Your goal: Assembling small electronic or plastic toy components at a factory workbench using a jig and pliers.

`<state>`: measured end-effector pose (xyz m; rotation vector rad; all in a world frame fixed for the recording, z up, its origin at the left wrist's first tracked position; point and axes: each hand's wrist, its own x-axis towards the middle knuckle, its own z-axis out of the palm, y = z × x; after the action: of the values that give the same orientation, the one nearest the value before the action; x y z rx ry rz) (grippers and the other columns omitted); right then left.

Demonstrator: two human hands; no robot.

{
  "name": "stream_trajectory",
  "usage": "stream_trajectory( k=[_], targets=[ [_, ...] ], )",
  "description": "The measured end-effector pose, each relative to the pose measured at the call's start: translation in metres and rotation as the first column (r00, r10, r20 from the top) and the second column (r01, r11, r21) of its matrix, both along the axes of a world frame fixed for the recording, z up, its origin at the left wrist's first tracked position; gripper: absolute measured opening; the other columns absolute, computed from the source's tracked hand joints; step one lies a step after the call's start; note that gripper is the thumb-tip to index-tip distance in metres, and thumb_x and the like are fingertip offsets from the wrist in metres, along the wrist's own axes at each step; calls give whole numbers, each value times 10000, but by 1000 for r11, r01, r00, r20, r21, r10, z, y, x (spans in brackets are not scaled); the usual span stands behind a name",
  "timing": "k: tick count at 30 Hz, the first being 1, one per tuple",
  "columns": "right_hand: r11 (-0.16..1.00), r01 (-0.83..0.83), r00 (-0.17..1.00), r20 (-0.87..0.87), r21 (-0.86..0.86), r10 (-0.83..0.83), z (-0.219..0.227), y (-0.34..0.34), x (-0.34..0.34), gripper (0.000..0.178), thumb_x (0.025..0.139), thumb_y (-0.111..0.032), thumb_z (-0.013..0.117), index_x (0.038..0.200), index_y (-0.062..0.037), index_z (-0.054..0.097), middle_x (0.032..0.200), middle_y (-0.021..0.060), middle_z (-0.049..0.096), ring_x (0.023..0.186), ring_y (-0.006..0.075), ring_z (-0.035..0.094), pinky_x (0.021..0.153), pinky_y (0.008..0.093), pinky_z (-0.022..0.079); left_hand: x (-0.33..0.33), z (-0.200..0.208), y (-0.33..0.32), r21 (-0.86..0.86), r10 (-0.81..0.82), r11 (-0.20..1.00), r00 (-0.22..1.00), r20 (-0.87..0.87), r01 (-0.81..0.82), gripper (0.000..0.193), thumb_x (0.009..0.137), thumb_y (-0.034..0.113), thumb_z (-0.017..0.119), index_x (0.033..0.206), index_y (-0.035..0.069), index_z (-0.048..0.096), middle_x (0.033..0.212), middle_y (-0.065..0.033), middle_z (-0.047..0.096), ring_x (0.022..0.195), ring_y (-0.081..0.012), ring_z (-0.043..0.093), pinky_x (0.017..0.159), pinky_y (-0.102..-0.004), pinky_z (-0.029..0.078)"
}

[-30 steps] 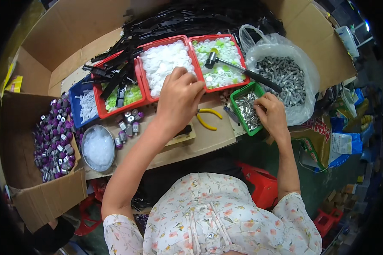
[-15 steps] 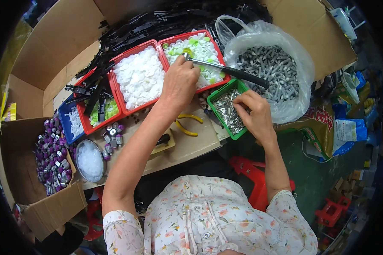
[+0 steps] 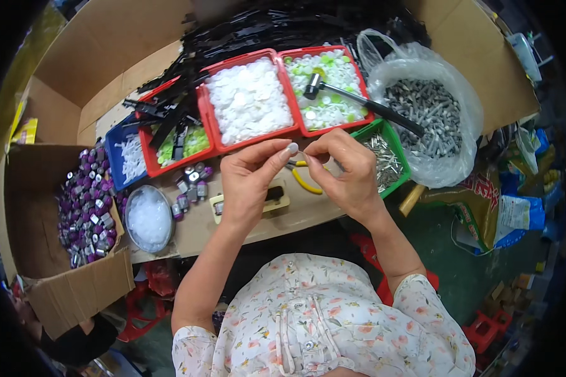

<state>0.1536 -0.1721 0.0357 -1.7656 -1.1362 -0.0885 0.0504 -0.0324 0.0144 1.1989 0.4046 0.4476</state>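
Note:
My left hand (image 3: 248, 179) pinches a small round white plastic piece (image 3: 293, 148) between thumb and forefinger. Facing it, my right hand (image 3: 352, 173) is closed on a thin metal pin (image 3: 304, 154), mostly hidden by the fingertips. Pin and white piece are close together above the table's front part; whether they touch I cannot tell. Just right of my right hand stands a green tray (image 3: 407, 168) of silvery pins. Beyond the hands are a red tray (image 3: 217, 135) of white round pieces and another red tray (image 3: 309, 133) of white and lime-green pieces, with a hammer (image 3: 365, 102) lying across it.
Yellow-handled pliers (image 3: 307, 182) and a cream block (image 3: 284, 202) lie below the hands. At left are a bowl (image 3: 170, 229) of clear-white material, a blue tray (image 3: 116, 141) and a carton (image 3: 75, 308) of purple-and-silver parts. A plastic bag (image 3: 465, 151) of grey parts stands right.
My left hand has come back from the tray under the hammer, now with a white piece. My right hand has left the green tray with a pin; both hands have met in front.

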Motion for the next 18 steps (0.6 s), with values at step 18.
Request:
stream_trajectory(
  k=[18],
  targets=[
    [997,-51,997,-68,-61,46,-6,15,-25,119,766,51,693,875,18,661,815,98,646,716,197,653,634,281,507,-28,-13,3,613,134,757,972,191,-225,194,787,-72,739,973,-18,736,904,-79,719,829,-153,634,721,-258,500]
  ],
)
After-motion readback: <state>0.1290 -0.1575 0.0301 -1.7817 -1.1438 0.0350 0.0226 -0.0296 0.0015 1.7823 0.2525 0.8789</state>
